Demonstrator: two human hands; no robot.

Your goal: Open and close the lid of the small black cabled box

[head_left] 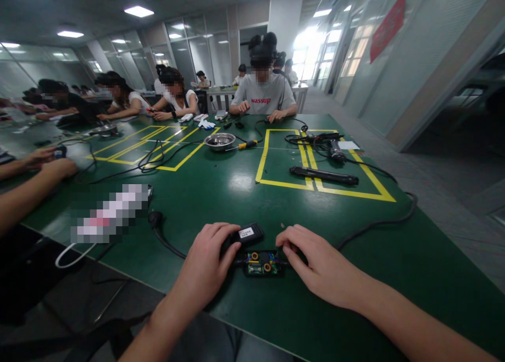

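The circuit board (263,262) lies in its open black housing at the near edge of the green table (189,193), between the two hands, its coils and parts facing up. The work looks to be at an opened-up stage, cover off and insides bare; handling either piece from here would call for a light grip, clear of the coils. Just beyond the board is the black cover (249,233) with a white label. The left hand (209,254) grips its left end, thumb on the near side, fingers on the far side. The right hand (311,257) is at the board's right end, fingers curled and thumb close to them; whether they pinch anything, I cannot tell. Left of the left hand lies a black plug (155,218) on its cable. Farther off are a metal bowl (220,142) and a yellow-and-black screwdriver (248,144); far right, a black bar (323,176) crosses the yellow tape (282,184)
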